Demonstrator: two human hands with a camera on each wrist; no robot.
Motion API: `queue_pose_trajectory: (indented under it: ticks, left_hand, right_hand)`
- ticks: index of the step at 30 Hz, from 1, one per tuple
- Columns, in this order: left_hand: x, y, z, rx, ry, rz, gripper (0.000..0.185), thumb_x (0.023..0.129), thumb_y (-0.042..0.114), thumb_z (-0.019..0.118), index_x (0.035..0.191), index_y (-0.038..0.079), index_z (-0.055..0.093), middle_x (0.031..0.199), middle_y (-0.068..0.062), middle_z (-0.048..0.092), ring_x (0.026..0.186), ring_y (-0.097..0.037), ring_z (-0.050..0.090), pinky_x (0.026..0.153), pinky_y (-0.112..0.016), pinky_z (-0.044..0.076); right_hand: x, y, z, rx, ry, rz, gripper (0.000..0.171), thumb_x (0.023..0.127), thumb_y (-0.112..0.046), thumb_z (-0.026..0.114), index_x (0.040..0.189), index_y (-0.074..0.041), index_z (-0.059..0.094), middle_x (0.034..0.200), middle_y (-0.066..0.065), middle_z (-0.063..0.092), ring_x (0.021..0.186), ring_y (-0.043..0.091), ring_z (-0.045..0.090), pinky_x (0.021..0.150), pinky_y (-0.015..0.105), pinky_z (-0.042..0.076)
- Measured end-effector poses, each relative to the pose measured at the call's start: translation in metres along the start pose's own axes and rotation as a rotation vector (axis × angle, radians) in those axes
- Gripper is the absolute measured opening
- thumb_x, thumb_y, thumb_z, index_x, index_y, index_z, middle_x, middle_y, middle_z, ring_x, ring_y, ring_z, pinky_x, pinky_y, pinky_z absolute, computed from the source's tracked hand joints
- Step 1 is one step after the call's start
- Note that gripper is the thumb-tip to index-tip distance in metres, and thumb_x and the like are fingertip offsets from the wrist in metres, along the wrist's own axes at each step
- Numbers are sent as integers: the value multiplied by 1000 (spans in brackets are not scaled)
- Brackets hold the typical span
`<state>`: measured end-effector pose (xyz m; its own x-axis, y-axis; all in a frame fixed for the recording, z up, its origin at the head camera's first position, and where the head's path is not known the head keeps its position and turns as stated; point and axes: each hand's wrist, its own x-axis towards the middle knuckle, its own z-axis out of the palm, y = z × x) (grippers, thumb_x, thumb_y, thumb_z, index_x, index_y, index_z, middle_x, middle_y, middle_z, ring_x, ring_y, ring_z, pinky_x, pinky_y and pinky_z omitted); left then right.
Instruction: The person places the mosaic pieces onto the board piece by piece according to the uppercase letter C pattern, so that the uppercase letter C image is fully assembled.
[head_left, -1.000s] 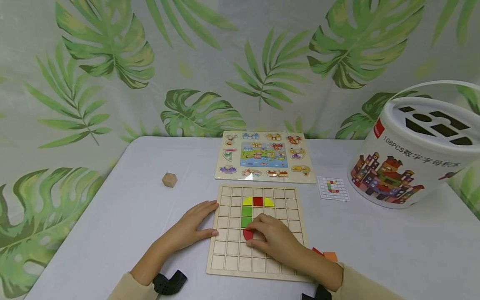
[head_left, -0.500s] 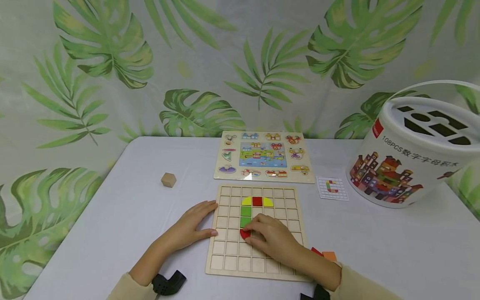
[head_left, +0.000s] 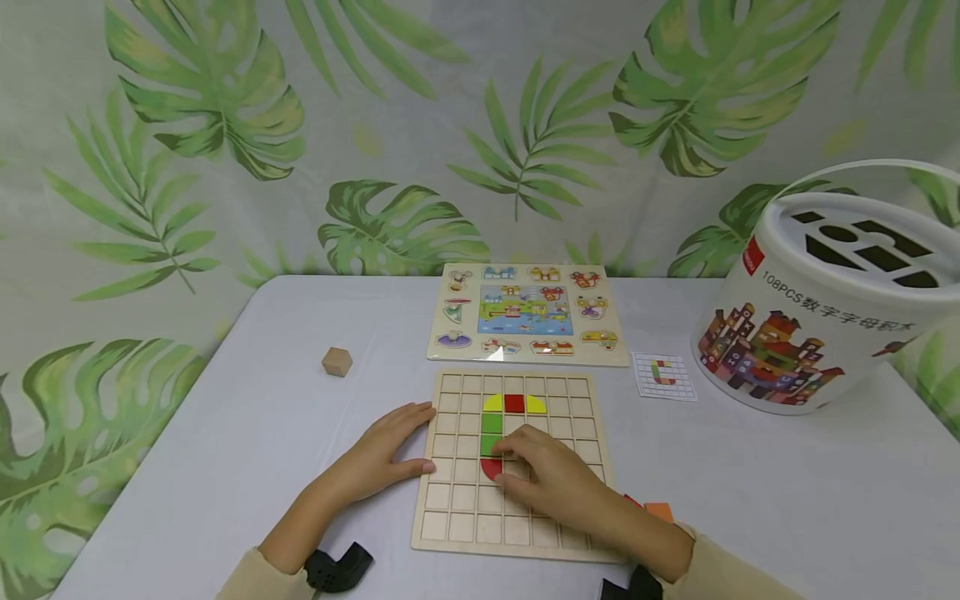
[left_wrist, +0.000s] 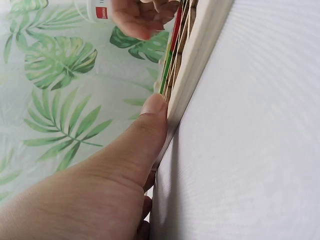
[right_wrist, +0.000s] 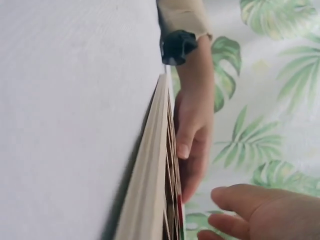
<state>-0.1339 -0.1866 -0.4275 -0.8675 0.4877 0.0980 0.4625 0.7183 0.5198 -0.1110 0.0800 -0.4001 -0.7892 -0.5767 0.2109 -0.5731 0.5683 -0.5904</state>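
The right hand (head_left: 551, 479) presses relaxed, straight fingers, its grip holding nothing, onto a red rounded piece (head_left: 491, 469) in the square-celled wooden board (head_left: 457, 508), while the left hand (head_left: 378, 454) rests flat, grip wide, against the board's edge.

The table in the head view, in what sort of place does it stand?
Probably a staged play or recording corner, not a lived-in room: a leaf-print curtain hangs behind the white table, which bears a wooden grid board, a picture puzzle and a toy block bucket.
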Motion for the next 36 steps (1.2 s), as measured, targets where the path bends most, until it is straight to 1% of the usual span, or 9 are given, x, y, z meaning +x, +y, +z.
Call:
queue_pose_trajectory:
  ticks: [2,4,7,11,17,23,27,32,36]
  left_hand:
    - [0,0,0,-2,1,0,72,70,53,52,129,20,29,132,8,25,122,-14,16,96,-36,15]
    - [0,0,0,-2,0,-1,72,70,53,52,129,20,29,132,7,25,122,-14,16,96,-36,14]
    - [0,0,0,0,-1,1,72,70,54,52,129,20,29,132,7,25,122,-14,15,96,-36,15]
    - [0,0,0,5,-4,7,72,70,54,51,129,19,29,132,8,25,122,-14,15,97,-35,15]
    - [0,1,0,8,-1,1,73,70,54,52,129,19,29,132,8,25,122,-14,16,96,-35,15]
    - [-1,1,-1,10,0,-3,72,70,54,52,129,19,29,132,8,25,122,-14,16,97,-34,15]
    - [-1,1,-1,3,0,-5,72,70,53,52,129,19,29,132,8,25,122,-14,16,97,-35,15]
    - [-1,2,-1,5,-1,-5,72,70,53,53,129,19,29,132,8,25,122,-14,16,97,-34,15]
    - [0,1,-1,7,2,2,72,70,52,53,129,19,30,132,8,25,122,-14,16,97,-34,15]
  right_hand:
    - [-3,-1,-8,67,3,1,29,79,-32,54,105,-20,52,100,-13,47,86,4,45,72,23,41]
    - [-7,-3,-17,74,13,4,33,78,-34,54,109,-21,50,106,-15,44,94,4,43,77,24,40]
    - [-18,-2,-29,-5,46,15,38,76,-39,56,111,-25,48,111,-19,40,102,2,38,82,28,38]
    - [-38,4,-45,-88,94,27,42,73,-39,59,112,-29,47,112,-17,41,105,5,36,83,35,35]
    - [-71,21,-63,-141,137,34,45,71,-34,63,112,-28,46,111,-15,41,102,6,38,79,26,38]
    - [-98,36,-71,-191,98,174,46,67,-38,64,109,-26,49,109,-19,40,99,2,38,80,24,38]
    - [-114,48,-73,-188,58,233,45,66,-41,64,107,-26,51,106,-20,42,96,-1,39,80,11,34]
    - [-126,61,-75,-176,-6,214,40,69,-42,61,104,-26,51,104,-18,43,95,0,39,80,2,24]
    - [-127,65,-76,-167,-22,172,28,71,-34,62,96,-25,53,98,-16,43,90,2,41,79,3,27]
